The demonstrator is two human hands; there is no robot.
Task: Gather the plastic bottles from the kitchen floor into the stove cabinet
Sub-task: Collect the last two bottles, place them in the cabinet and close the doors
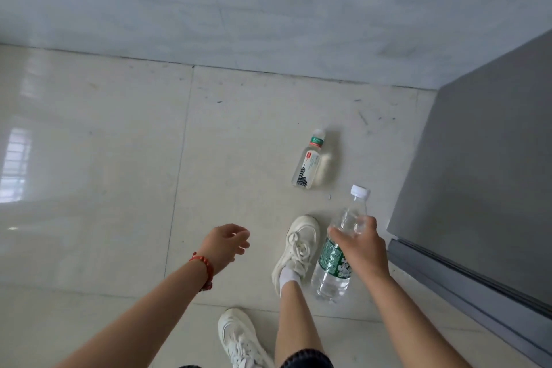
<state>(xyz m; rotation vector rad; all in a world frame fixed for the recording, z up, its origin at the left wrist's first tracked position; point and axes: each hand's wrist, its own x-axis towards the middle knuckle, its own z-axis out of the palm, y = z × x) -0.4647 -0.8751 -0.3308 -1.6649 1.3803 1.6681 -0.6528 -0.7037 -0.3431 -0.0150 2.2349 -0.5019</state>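
My right hand (pixel 363 246) grips a clear plastic bottle (pixel 336 266) with a green label and a white cap, held by its upper body above the floor. A second clear bottle (pixel 310 163), with a green neck band and a printed label, lies on its side on the pale floor tiles, ahead of my feet. My left hand (pixel 225 243) hangs over the floor to the left with fingers loosely curled and nothing in it; a red bead bracelet sits on its wrist.
A grey cabinet front (pixel 484 182) with a dark base strip fills the right side. A pale tiled wall (pixel 268 9) runs across the back. My white sneakers (pixel 297 245) stand on the glossy floor below the hands.
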